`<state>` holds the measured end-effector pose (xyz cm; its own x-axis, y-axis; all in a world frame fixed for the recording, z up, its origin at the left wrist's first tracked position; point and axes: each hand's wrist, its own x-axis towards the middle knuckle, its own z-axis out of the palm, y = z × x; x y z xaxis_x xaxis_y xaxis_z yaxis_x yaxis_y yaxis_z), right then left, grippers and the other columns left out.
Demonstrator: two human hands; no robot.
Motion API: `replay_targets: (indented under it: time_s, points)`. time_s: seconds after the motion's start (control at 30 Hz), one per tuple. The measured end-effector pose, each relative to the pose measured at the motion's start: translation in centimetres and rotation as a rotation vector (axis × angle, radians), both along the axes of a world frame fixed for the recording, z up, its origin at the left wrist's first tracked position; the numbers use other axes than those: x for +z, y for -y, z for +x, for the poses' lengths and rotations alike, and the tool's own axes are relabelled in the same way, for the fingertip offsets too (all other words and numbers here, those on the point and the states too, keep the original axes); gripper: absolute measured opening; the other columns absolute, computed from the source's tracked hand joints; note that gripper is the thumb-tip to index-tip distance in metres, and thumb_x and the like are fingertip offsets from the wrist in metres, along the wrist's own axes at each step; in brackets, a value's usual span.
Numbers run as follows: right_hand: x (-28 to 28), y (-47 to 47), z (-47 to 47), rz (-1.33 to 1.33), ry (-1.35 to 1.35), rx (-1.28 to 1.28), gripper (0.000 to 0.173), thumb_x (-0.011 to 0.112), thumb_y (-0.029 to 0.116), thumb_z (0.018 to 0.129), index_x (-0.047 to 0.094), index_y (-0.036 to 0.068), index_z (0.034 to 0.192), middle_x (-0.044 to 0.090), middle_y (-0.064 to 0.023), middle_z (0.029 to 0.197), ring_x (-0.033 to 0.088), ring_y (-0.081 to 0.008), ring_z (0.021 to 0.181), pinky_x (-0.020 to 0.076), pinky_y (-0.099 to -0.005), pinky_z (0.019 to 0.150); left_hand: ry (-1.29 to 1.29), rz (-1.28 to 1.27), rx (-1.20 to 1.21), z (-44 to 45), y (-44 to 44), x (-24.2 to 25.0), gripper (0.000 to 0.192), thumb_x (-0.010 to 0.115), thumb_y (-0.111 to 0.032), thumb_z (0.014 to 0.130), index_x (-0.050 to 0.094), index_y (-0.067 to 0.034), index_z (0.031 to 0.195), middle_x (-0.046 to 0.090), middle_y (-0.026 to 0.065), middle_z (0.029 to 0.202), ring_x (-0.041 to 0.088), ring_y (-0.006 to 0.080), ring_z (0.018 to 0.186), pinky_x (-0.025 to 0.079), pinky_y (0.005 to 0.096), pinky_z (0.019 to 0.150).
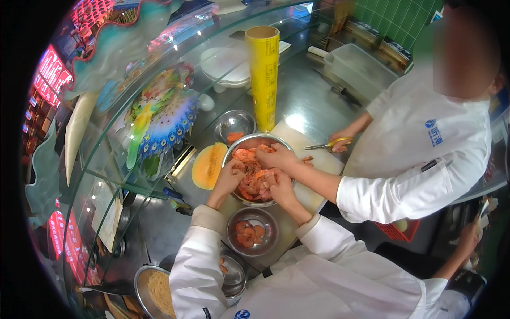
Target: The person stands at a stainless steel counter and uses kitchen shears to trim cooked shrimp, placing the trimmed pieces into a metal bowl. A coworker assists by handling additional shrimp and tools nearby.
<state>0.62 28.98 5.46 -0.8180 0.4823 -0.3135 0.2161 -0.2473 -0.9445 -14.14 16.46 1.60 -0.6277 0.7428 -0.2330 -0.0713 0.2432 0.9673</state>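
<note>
A large steel bowl (285,139) holds cooked shrimp (251,187) and shell pieces. My left hand (230,175) is over its left side, fingertips pinched together; what they hold is too small to tell. My right hand (282,187) is at the bowl's right side, its fingers closed on a shrimp (263,174). A co-worker's hand (279,157) reaches into the same bowl from the right, while their other hand (340,141) holds scissors (322,146) with yellow handles. Nearer to me, a smaller steel bowl (232,223) contains several peeled shrimp (250,234).
A halved melon (205,167) lies left of the large bowl. Behind stand a small steel bowl (223,119) and a yellow roll (265,79). A white cutting board (328,163) lies at right, a knife (344,93) farther back. Noodle-like strands fill a bowl (139,285) at lower left.
</note>
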Motion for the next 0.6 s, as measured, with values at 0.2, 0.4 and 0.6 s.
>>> replay_targets:
  time_s: [0.2, 0.4, 0.6]
  points:
    - [-1.6, -0.3, -0.5, -0.107, -0.017, 0.009, 0.021, 0.041, 0.023, 0.100, 0.044, 0.002, 0.099, 0.060, -0.0100, 0.072, 0.060, -0.0175, 0.056, 0.0517, -0.0275, 0.047, -0.620, -0.146, -0.150, 0.9, -0.4, -1.0, 0.029, 0.045, -0.009, 0.091, 0.060, 0.001, 0.112, 0.063, 0.0163, 0.109, 0.061, 0.0257, 0.099, 0.046, 0.0316, 0.086]
    - [-3.1, -0.1, -0.7, -0.191, 0.023, -0.001, 0.022, 0.041, 0.025, 0.099, 0.044, 0.003, 0.100, 0.061, -0.0111, 0.075, 0.061, -0.0195, 0.056, 0.0529, -0.0285, 0.050, -0.232, -0.029, -0.170, 3.3, -0.6, 0.8, 0.031, 0.045, -0.015, 0.094, 0.057, -0.001, 0.119, 0.061, 0.0189, 0.113, 0.059, 0.0278, 0.105, 0.045, 0.0335, 0.089]
    - [-2.2, 0.0, -0.2, -0.319, 0.039, 0.061, 0.023, 0.045, 0.029, 0.098, 0.051, 0.007, 0.102, 0.060, -0.0080, 0.072, 0.061, -0.0164, 0.056, 0.0511, -0.0259, 0.050, -0.668, -0.081, -0.189, 3.6, -0.3, 2.0, 0.020, 0.050, -0.017, 0.092, 0.058, -0.002, 0.104, 0.063, 0.0207, 0.083, 0.062, 0.0374, 0.074, 0.048, 0.0429, 0.064]
